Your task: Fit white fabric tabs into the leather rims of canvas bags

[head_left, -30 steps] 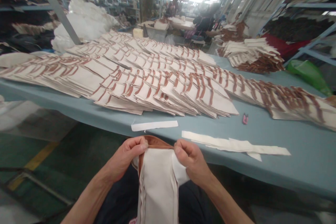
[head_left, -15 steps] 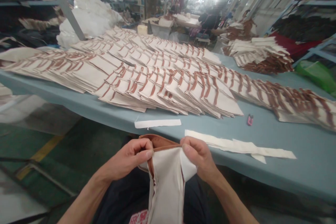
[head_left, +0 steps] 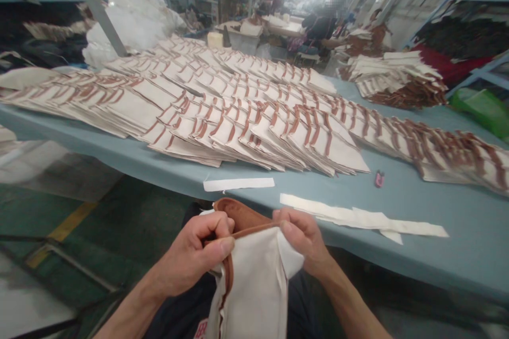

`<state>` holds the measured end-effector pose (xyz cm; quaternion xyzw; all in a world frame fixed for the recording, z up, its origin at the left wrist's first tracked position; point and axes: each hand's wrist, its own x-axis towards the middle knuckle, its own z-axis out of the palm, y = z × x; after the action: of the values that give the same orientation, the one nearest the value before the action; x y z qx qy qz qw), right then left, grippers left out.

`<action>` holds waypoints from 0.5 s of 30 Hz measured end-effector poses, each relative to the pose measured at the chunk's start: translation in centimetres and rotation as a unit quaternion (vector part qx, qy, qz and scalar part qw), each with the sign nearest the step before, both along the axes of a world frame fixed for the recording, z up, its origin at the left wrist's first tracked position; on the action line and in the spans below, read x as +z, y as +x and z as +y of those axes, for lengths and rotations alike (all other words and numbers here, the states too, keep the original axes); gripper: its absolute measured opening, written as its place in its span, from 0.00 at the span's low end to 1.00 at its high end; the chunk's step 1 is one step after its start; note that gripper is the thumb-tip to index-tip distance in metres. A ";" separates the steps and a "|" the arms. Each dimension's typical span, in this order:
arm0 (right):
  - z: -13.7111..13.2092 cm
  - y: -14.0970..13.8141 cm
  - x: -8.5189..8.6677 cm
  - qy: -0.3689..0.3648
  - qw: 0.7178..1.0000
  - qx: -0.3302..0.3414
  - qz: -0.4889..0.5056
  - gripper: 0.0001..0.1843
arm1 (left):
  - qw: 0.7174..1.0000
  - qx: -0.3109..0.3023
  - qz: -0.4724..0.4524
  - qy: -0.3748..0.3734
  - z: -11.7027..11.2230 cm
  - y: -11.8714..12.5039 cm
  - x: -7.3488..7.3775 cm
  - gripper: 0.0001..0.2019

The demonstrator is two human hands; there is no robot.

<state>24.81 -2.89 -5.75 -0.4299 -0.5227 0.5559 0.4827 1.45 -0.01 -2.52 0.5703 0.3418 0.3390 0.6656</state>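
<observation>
Over my lap hangs a sewn fabric piece [head_left: 258, 280], off-white outside with brown edging and a brown inner side showing at its top. My left hand [head_left: 204, 243] pinches the left part of its brown top edge between thumb and fingers. Closed on the right end of the same edge is my right hand [head_left: 300, 238], with a white flap of cloth sticking out below the thumb. The lower end of the piece runs out of view at the bottom.
A blue-covered table [head_left: 397, 190] carries rows of overlapping off-white pieces [head_left: 246, 132] with brown strips. Near its front edge lie a white strip [head_left: 238, 184], cream strips [head_left: 358, 217] and small pink thread snips [head_left: 379, 179]. A brown-and-cream stack [head_left: 401, 79] stands back right; a person [head_left: 318, 26] sits beyond.
The fabric piece has turned slightly and its top gapes wider, showing more of the brown inner side. My left hand has rolled its grip a little; both hands keep hold.
</observation>
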 end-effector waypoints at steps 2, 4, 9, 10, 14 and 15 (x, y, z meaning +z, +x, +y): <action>-0.1 -0.1 0.1 -0.024 0.999 0.022 0.008 0.30 | 0.998 -0.021 -0.048 -0.044 -0.1 -0.3 -0.4 0.29; 0.1 0.2 0.3 -0.055 0.997 0.048 0.006 0.30 | 0.993 -0.041 -0.080 -0.080 0.0 -0.7 -0.9 0.29; 1.4 2.2 1.9 -0.025 0.992 0.077 -0.096 0.27 | 0.998 -0.048 -0.017 -0.029 0.7 -1.2 -0.6 0.27; 1.7 2.5 2.5 0.009 0.988 0.079 -0.132 0.27 | 0.999 -0.037 0.004 -0.006 0.8 -1.1 -0.3 0.26; 2.4 2.0 5.3 0.152 0.944 0.113 -0.271 0.26 | 0.996 -0.002 0.066 0.055 1.4 -0.3 0.6 0.23; 2.4 1.5 5.8 0.181 0.930 0.125 -0.294 0.27 | 0.995 -0.003 0.076 0.061 1.4 0.0 0.7 0.22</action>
<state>26.26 -0.46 0.06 -0.4110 -0.7823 0.3564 0.3033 1.42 1.41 -1.81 0.6351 0.3685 0.3130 0.6024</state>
